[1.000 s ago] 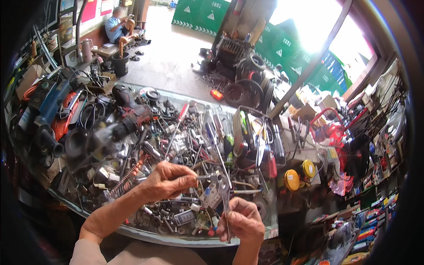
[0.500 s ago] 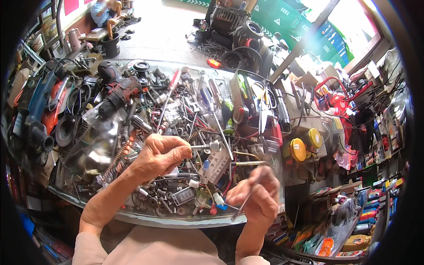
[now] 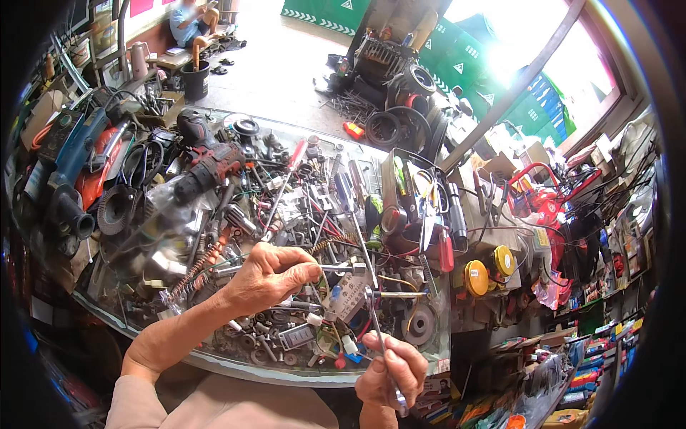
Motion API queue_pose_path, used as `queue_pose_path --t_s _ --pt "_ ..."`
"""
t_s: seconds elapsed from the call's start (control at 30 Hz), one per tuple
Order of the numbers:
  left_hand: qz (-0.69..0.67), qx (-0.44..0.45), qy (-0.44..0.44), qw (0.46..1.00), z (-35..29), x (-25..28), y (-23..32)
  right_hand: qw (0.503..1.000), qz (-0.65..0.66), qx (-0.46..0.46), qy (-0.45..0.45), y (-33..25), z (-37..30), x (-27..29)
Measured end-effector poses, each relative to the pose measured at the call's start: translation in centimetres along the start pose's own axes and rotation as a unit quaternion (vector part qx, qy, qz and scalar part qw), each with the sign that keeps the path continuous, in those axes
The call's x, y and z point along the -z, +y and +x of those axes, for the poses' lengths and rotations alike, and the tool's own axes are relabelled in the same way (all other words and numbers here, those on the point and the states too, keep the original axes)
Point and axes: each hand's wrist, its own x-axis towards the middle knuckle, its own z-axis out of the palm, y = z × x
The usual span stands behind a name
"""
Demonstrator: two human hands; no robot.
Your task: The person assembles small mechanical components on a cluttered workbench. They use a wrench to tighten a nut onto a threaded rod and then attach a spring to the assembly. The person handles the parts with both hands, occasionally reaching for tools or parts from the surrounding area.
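My left hand (image 3: 275, 277) is closed in a pinch around a short metal rod (image 3: 336, 268), whose thicker, block-like end points right. It is held over the cluttered glass-topped table. Lower right, my right hand (image 3: 391, 372) is closed around a long, thin steel wrench (image 3: 379, 325). One end of it points up and away, and the other shows below the fingers. Past its upper tip lies another slim metal rod (image 3: 400, 294). Under my hands are a small white card (image 3: 350, 299), a grey slotted part (image 3: 296, 336) and white connectors (image 3: 349, 344).
A red-and-black cordless drill (image 3: 207, 171) and an angle grinder (image 3: 75, 154) lie at the left. A metal tool box (image 3: 389, 171) with scissors (image 3: 429, 218) stands at the right, near yellow-lidded jars (image 3: 476, 279). Beyond are tyres (image 3: 384, 127) and a seated person (image 3: 189, 25).
My right hand has moved down and left, and the wrench now points up and away. My left hand stays on the rod, shifted slightly lower in view. The view itself has shifted.
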Motion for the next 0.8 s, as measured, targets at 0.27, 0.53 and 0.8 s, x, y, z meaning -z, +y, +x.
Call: queue_pose_path --t_s 0.27,0.53,0.8 --pt "0.017 -0.027 -0.017 0.999 0.1 0.1 -0.1 0.998 0.034 -0.019 -0.052 -0.1 0.4 -0.6" --pt "0.162 -0.058 -0.011 0.985 -0.1 0.0 0.5 0.997 0.005 -0.042 -0.062 -0.1 0.6 -0.5" --pt "0.113 -0.073 0.060 0.989 -0.1 1.1 1.6 0.952 -0.166 -0.242 -0.089 2.2 4.5 1.3"
